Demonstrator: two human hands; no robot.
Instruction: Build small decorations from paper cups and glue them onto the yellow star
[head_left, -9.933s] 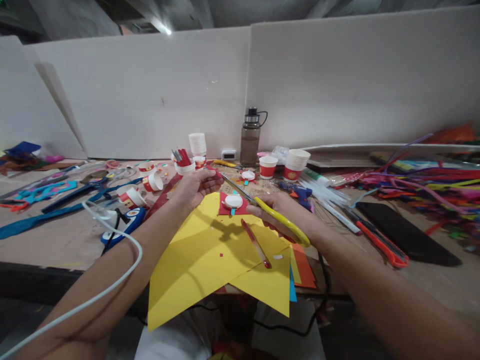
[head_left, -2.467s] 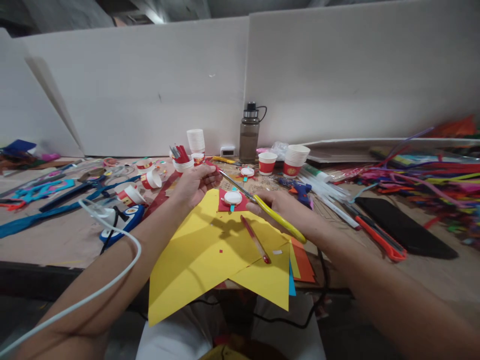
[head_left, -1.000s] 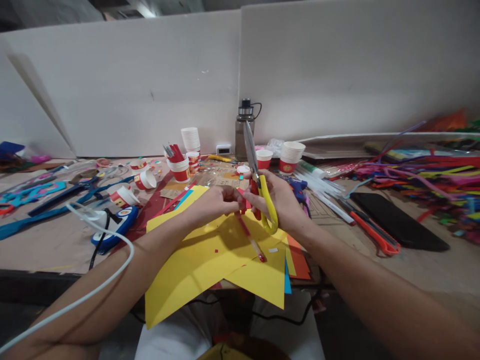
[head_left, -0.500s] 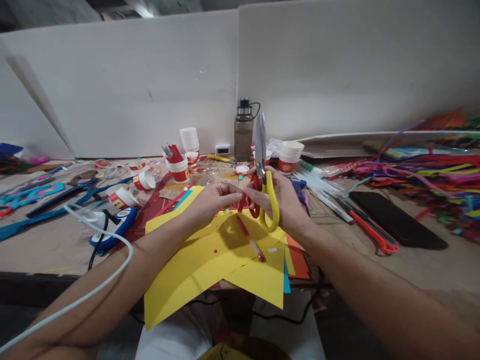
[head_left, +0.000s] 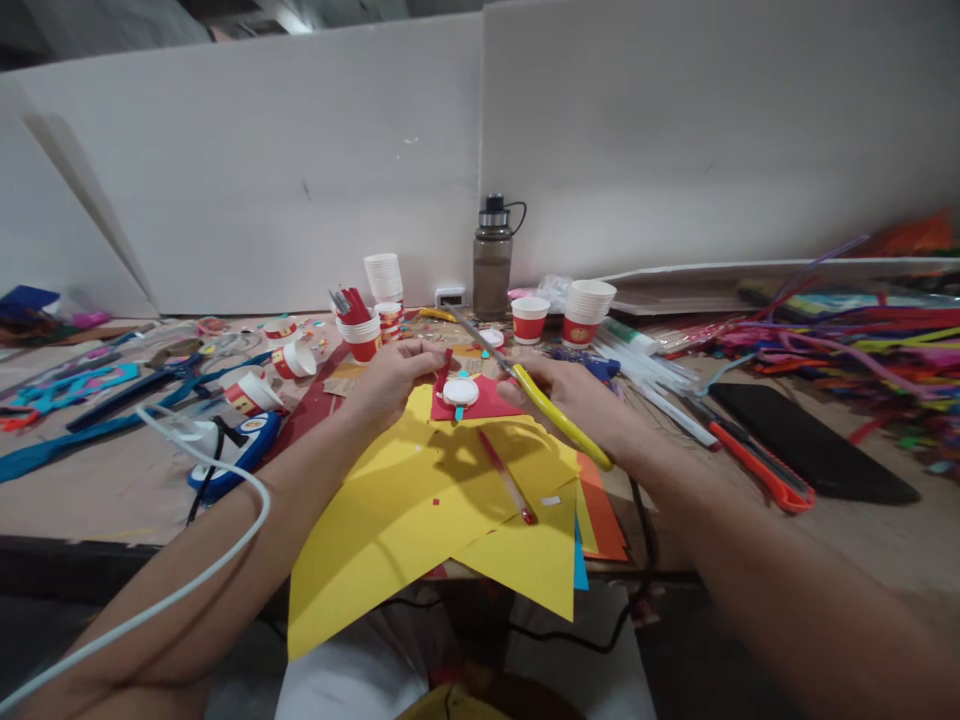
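My left hand [head_left: 397,378] is closed in a pinch on a small strip of red paper [head_left: 446,368]. In my right hand [head_left: 574,388] are scissors [head_left: 559,412] with a long yellow handle, their blades pointing away and to the left. Between the hands, a white round piece [head_left: 460,392] with small blue tabs lies on a piece of red paper [head_left: 493,398]. Beneath them spread yellow paper sheets [head_left: 390,540], on which a red pen [head_left: 508,477] rests with small scraps. My fingers partly hide the scissors' pivot and the other handle loop.
A water bottle [head_left: 492,265] stands at the back by paper cups [head_left: 589,315]. On the right lie a utility knife [head_left: 765,468], a black phone-like slab [head_left: 814,440] and colourful pipe cleaners [head_left: 862,360]. A white cable [head_left: 251,530] crosses my left forearm.
My hands have moved apart. The scissors have tilted from upright to lying over leftward. The white round piece and red paper, hidden before, now show between the hands.
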